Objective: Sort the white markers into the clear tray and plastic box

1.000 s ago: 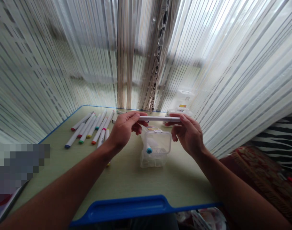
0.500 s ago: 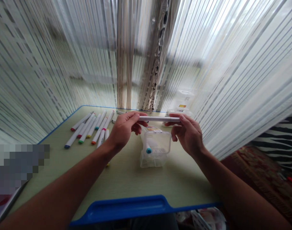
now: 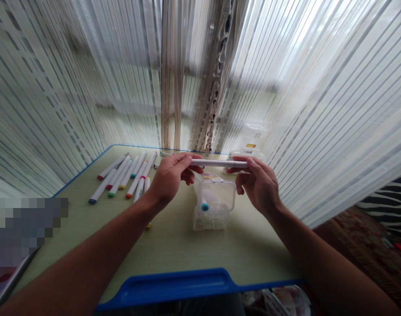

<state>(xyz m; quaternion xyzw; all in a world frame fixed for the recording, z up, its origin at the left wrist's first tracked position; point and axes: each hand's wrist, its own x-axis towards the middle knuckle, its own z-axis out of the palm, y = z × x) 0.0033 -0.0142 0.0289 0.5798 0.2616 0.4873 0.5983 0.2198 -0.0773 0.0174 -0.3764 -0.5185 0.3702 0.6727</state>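
A white marker (image 3: 215, 163) is held level between my hands, above a clear plastic box (image 3: 216, 197). My left hand (image 3: 172, 177) pinches its left end, and my right hand (image 3: 259, 184) pinches its right end between thumb and fingers. Inside the clear box lies a marker with a teal end (image 3: 204, 206). Several white markers (image 3: 121, 175) with coloured ends lie on the table left of my left hand. A few more lie partly hidden behind that hand and forearm.
The pale table (image 3: 187, 252) has a blue rim with a blue tray (image 3: 177, 283) at its front edge. Another clear case (image 3: 253, 151) stands at the back right. Striped curtains (image 3: 121, 66) hang behind. A clear container (image 3: 289, 300) sits below the table's front edge.
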